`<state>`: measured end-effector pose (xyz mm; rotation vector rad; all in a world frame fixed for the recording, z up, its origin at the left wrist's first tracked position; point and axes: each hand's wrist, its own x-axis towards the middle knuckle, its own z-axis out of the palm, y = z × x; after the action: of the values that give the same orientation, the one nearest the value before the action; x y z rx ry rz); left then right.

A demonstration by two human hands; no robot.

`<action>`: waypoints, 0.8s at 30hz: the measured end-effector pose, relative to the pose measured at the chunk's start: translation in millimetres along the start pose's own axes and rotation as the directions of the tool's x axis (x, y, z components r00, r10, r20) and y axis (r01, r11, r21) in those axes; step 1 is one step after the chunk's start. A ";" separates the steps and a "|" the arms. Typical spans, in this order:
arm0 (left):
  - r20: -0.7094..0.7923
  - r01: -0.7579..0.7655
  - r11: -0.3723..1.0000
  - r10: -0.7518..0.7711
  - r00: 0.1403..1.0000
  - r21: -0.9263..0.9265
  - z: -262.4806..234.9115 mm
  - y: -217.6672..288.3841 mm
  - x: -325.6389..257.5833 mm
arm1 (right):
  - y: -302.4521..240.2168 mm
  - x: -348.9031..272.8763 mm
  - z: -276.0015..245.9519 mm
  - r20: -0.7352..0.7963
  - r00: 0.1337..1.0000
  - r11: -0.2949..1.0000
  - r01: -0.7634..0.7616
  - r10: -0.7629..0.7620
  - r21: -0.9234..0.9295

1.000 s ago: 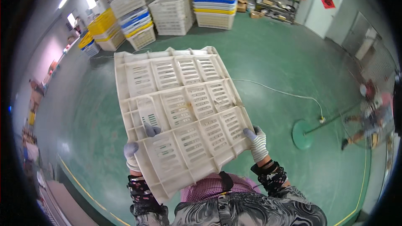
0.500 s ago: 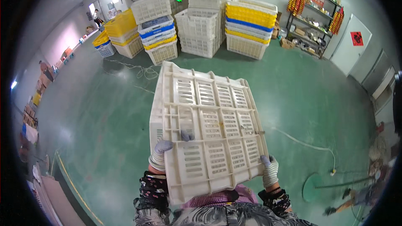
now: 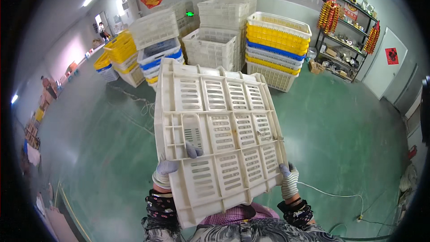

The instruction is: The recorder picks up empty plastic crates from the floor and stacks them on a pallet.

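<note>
A white slotted plastic crate is held up in front of my body, its ribbed bottom facing me and its near end tilted down. My left hand, in a grey-white glove, grips the crate's left side; its fingertips come through an opening in the bottom. On the right edge, my gloved right hand is closed, thumb lying on the ribbed face and the other fingers mostly hidden behind the crate. The crate's inside is turned away from me.
Ahead stand a stack of yellow, blue and white crates, several white crates and a mixed stack. A metal shelf is at the far right. A white cord lies on the green floor.
I have moved forward, so the stacks ahead appear closer and larger. The crate stays in both hands, shifting slightly left in view. The green round thing at lower right has mostly left view.
</note>
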<state>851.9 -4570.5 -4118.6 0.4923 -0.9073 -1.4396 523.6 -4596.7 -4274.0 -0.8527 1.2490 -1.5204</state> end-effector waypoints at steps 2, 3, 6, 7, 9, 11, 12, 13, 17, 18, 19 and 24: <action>0.016 0.015 1.000 -0.015 1.000 0.010 10.9 24.2 47.7 | -29.0 35.7 27.8 -0.015 1.000 1.000 -0.002 0.002 0.003; 0.021 0.032 0.999 -0.033 0.999 0.023 14.8 34.8 71.4 | -46.2 54.0 41.1 0.013 1.000 0.999 0.009 -0.009 0.031; 0.045 0.017 0.999 -0.018 0.999 0.030 2.7 33.0 135.1 | -41.7 98.2 59.5 -0.068 0.994 0.995 0.087 -0.084 0.038; 0.056 0.005 1.000 -0.006 0.998 0.026 2.8 35.1 157.8 | -42.9 112.3 67.0 -0.149 0.984 0.996 0.094 -0.093 -0.002; 0.222 0.031 0.985 -0.069 0.972 0.172 3.2 43.3 204.5 | -49.2 151.7 83.8 -0.171 0.978 0.990 0.133 -0.122 0.052; 0.186 0.027 0.983 -0.061 0.981 0.179 18.9 52.2 244.1 | -59.3 170.9 101.7 -0.225 0.967 0.974 0.161 -0.122 0.162; 0.289 -0.008 0.971 -0.063 0.955 0.239 21.3 55.4 264.6 | -58.4 185.5 103.1 -0.211 0.969 0.962 0.175 -0.130 0.209; 0.398 -0.046 0.956 -0.077 0.914 0.289 25.0 54.8 287.4 | -56.0 198.7 101.8 -0.217 0.968 0.964 0.173 -0.128 0.202; 0.575 -0.025 0.918 -0.226 0.786 0.395 42.8 40.7 359.7 | -30.7 282.8 101.7 -0.253 0.950 0.931 0.250 -0.183 0.266; 0.627 -0.008 0.919 -0.262 0.734 0.394 47.8 39.0 382.5 | -28.8 310.5 103.7 -0.234 0.952 0.925 0.261 -0.198 0.277; 0.613 -0.021 0.916 -0.251 0.749 0.401 51.0 39.1 400.3 | -30.0 338.4 113.2 -0.202 0.956 0.917 0.268 -0.214 0.296; 0.687 -0.219 0.816 -0.269 0.675 0.534 52.0 39.4 479.8 | -23.0 446.6 176.0 -0.034 0.997 0.843 0.080 -0.074 0.531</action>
<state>785.1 -5018.1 -3946.5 0.3423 -2.0699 -1.3699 547.3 -5075.1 -4235.0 -0.5246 0.7352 -1.8181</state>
